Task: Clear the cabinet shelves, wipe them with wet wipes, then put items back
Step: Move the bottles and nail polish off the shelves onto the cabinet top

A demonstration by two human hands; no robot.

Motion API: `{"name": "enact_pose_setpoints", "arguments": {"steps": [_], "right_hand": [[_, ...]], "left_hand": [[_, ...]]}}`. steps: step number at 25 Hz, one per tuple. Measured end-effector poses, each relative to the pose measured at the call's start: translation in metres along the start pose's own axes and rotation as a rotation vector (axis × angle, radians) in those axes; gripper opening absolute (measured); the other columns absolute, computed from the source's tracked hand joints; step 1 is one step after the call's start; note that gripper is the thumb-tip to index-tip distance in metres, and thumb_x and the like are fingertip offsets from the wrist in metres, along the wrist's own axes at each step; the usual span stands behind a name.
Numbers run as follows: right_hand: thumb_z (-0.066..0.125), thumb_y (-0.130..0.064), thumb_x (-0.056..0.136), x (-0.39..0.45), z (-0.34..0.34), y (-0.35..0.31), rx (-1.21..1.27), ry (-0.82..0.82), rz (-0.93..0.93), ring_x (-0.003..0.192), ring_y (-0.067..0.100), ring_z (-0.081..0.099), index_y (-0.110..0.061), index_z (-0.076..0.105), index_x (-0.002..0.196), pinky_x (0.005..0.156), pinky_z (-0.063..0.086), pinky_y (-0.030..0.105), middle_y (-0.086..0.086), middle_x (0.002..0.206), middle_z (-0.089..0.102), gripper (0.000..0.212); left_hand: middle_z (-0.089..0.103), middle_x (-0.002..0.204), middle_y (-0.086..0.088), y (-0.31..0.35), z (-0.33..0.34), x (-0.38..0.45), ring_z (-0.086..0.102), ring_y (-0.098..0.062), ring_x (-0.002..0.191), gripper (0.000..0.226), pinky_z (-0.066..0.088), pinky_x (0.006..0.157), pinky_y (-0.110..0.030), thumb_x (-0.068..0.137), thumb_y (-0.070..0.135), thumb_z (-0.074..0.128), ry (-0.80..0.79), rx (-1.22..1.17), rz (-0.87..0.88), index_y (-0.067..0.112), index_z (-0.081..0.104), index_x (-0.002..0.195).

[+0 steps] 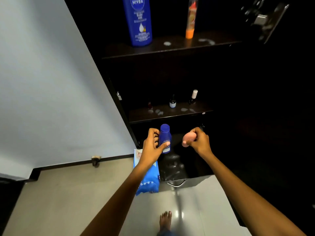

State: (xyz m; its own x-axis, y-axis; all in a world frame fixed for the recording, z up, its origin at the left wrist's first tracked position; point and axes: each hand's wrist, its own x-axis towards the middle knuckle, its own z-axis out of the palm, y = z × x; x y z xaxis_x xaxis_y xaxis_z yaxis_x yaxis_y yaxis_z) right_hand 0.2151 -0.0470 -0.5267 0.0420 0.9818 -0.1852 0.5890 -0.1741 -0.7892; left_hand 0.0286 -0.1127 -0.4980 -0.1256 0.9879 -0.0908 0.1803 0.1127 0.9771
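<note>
the left hand (153, 143) grips a small blue bottle (165, 138) upright, fingers curled round it, thumb across its label. the right hand (197, 140) pinches a pink case (188, 139). both are held below the lower shelf (170, 114), which bears three tiny bottles. the upper shelf (170, 48) carries a tall blue bottle (137, 21) and an orange tube (191, 19). a wipes pack (148, 178) lies on the floor.
</note>
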Motion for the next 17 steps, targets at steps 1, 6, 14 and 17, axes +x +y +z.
{"name": "enact_pose_setpoints", "arguments": {"steps": [1, 6, 14, 17], "right_hand": [[0.085, -0.007, 0.058, 0.009, 0.01, 0.009, -0.018, -0.013, 0.026, 0.084, 0.028, 0.063, -0.019, 0.053, 0.084, 0.071, 0.05, 0.034, 0.006, 0.086, 0.062, 0.043], [0.075, -0.001, 0.067, 0.036, 0.046, 0.034, -0.135, -0.092, 0.099, 0.087, 0.033, 0.064, -0.01, 0.056, 0.098, 0.074, 0.049, 0.032, 0.019, 0.095, 0.066, 0.038], [0.075, -0.008, 0.07, 0.053, 0.063, 0.052, -0.322, -0.194, 0.072, 0.087, 0.036, 0.064, -0.012, 0.054, 0.099, 0.074, 0.053, 0.04, 0.018, 0.091, 0.067, 0.036], [0.076, -0.011, 0.07, 0.052, 0.063, 0.059, -0.334, -0.21, 0.069, 0.086, 0.036, 0.065, -0.014, 0.054, 0.1, 0.072, 0.053, 0.04, 0.017, 0.091, 0.068, 0.037]], "left_hand": [[0.056, 0.113, -0.005, -0.009, 0.0, 0.005, 0.06, -0.017, 0.102, 0.046, 0.053, 0.083, -0.024, 0.075, 0.005, 0.072, -0.007, -0.006, -0.024, 0.015, 0.041, 0.108], [0.055, 0.107, 0.0, -0.043, -0.001, 0.026, 0.06, -0.006, 0.093, 0.044, 0.051, 0.07, -0.01, 0.077, 0.004, 0.07, -0.042, 0.034, -0.049, 0.016, 0.04, 0.107], [0.06, 0.096, -0.003, -0.078, 0.001, 0.054, 0.061, 0.004, 0.085, 0.04, 0.05, 0.07, -0.01, 0.075, 0.005, 0.072, -0.079, 0.184, 0.054, 0.01, 0.043, 0.102], [0.062, 0.095, -0.004, -0.089, 0.006, 0.061, 0.061, 0.002, 0.084, 0.038, 0.051, 0.072, -0.013, 0.075, 0.003, 0.071, -0.068, 0.211, 0.055, 0.011, 0.047, 0.103]]}}
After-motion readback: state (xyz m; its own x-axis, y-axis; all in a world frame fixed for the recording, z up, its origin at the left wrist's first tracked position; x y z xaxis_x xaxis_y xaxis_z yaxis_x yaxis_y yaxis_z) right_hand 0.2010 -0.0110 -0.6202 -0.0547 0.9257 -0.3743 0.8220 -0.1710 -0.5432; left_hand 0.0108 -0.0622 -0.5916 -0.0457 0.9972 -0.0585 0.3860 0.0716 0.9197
